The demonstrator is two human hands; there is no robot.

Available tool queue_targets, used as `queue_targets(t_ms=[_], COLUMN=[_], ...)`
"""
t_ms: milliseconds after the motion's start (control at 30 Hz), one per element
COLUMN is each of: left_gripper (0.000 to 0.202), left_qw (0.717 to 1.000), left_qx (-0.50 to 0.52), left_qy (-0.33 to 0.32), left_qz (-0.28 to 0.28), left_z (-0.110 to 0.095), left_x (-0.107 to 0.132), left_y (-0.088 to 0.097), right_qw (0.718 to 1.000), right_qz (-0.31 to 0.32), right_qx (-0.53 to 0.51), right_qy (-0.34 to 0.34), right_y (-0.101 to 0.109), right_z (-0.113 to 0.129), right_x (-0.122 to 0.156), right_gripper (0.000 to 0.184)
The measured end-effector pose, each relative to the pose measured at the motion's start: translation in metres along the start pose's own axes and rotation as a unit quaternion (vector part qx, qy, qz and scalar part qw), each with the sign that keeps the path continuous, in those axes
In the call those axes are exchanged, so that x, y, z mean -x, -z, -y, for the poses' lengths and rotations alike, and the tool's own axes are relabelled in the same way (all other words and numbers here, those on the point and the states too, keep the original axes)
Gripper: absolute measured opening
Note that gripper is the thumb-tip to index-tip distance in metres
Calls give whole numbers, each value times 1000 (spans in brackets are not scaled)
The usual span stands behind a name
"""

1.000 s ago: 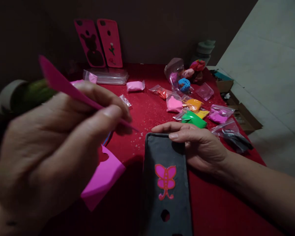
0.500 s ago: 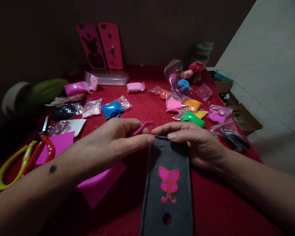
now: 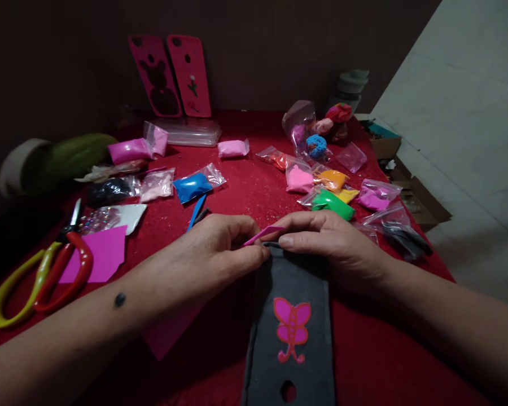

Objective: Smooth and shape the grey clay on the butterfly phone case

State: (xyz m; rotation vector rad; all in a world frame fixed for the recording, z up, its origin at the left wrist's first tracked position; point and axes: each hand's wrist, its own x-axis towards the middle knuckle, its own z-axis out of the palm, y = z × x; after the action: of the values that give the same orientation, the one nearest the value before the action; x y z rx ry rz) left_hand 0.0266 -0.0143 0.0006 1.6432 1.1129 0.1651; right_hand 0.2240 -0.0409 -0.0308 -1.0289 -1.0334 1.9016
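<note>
A dark grey phone case [image 3: 296,282], covered in what looks like clay, lies with its far short edge toward my hands. It bears a pink butterfly outlined in red [image 3: 292,330] and a round hole near its close end. My left hand [image 3: 220,242] is closed around a slim pink plastic tool with a slanted tip [image 3: 265,234], its thumb at the case's far left corner. My right hand [image 3: 322,237] grips the far edge, thumb on top and fingers behind. Fingertips behind the edge are partly hidden.
Scissors with red and yellow handles [image 3: 42,276] lie at left on pink sheet [image 3: 104,254]. Packets of coloured clay, including blue [image 3: 192,186] and green [image 3: 332,204], spread across the red cloth [image 3: 254,183]. Two decorated pink cases [image 3: 190,79] lean against the wall.
My left hand and the pink tool have shifted right and slightly nearer, along the case's far edge. The case has slid a little toward me. A blue strip behind my left hand shows more.
</note>
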Motion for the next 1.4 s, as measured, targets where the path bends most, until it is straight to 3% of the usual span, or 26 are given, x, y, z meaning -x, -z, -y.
queue_targets(t_ms=[167, 367, 533, 733, 900, 1000, 1400], left_gripper=[25, 24, 27, 24, 21, 17, 11], left_qw=[1000, 998, 997, 996, 980, 968, 966], left_qx=[-14, 6, -4, 49, 10, -36, -51], left_qy=[-1, -1, -3, -42, -113, -155, -185], left_qz=[-18, -61, -73, -66, -164, -194, -172], left_z=[-3, -11, -6, -8, -3, -1, -2], left_x=[0, 2, 0, -4, -8, -9, -8], left_y=[0, 6, 8, 4, -4, -6, -7], right_qw=[998, 990, 985, 992, 992, 995, 990], right_qz=[-1, -56, -50, -38, -32, -30, -100], right_qx=[-65, -131, -165, -124, -123, -84, 39], right_qy=[9, -7, -14, 1, 11, 39, 89], right_y=[-3, -6, -2, -2, -4, -4, -9], right_z=[1, 5, 6, 7, 3, -3, -4], right_x=[0, 0, 1, 3, 1, -1, -2], right_gripper=[13, 24, 20, 26, 32, 28, 16])
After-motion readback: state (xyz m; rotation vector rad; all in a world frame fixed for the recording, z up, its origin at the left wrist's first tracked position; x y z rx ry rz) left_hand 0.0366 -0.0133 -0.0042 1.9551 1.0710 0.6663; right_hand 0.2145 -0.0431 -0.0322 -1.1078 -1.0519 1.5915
